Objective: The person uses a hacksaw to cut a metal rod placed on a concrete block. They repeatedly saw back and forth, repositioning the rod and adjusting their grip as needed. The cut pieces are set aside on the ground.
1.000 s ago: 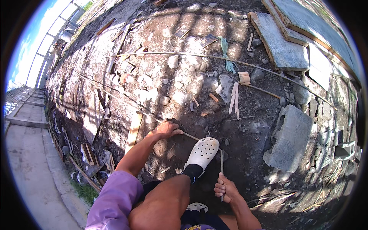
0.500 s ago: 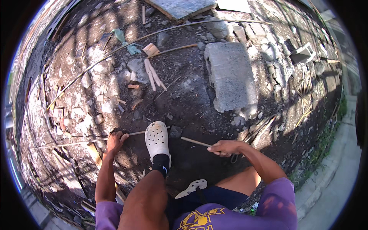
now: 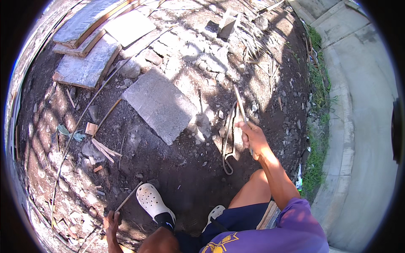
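My right hand is closed around a short pale stick, which points away from me over the dirt. Beside that stick lies a thin, looped strip or cord; its material I cannot tell. At the lower left, my left hand grips a long thin stick low over the ground. The far end of this stick comes close to the white clog on my left foot. A second white clog shows partly beneath my dark shorts.
A grey concrete slab lies ahead on the dirt. Stacked boards are at the far left, near a long thin rod. Split wood pieces and stones lie about. Right of the grass runs a concrete path.
The view has swung to the right. My right hand has carried its short stick from beside the clog out to the right, now pointing away. The left hand stays on the long stick.
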Demonstrator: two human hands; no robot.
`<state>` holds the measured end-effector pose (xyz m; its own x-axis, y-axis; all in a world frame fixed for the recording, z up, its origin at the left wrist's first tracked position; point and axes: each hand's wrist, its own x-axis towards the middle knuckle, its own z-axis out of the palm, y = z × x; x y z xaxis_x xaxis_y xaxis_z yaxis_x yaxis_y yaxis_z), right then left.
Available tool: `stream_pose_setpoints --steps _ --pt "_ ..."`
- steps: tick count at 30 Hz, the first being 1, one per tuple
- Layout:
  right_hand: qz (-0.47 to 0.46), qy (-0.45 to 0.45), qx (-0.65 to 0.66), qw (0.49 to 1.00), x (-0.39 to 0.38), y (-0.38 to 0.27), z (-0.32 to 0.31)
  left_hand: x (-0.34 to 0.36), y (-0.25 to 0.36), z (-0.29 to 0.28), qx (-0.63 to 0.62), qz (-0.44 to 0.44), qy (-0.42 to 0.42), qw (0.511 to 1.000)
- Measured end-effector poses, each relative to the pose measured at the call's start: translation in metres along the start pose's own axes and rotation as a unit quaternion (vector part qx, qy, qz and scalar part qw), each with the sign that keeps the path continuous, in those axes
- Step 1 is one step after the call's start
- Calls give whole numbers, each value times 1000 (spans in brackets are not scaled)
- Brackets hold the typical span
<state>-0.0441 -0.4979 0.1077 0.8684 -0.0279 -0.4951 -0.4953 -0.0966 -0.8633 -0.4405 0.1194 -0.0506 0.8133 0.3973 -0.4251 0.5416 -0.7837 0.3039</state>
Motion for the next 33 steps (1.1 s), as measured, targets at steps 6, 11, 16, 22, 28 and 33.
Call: stream_pose_setpoints --steps 6,11,16,22,28,33 --pt "-354 415 -144 826 124 -115 -75 45 -17 -68 183 151 68 969" --pt "-318 226 -104 915 65 -56 15 77 85 -136 -33 147 29 988" --pt "-368 164 -238 884 -2 33 73 149 237 -159 -40 298 102 948" --pt "-259 251 -297 884 -26 87 83 203 332 -86 -61 358 164 917" --pt "-263 277 -294 876 -54 80 73 214 330 -48 28 313 151 937" --pt "-250 175 -278 911 -86 33 53 207 322 -43 -19 345 192 919"
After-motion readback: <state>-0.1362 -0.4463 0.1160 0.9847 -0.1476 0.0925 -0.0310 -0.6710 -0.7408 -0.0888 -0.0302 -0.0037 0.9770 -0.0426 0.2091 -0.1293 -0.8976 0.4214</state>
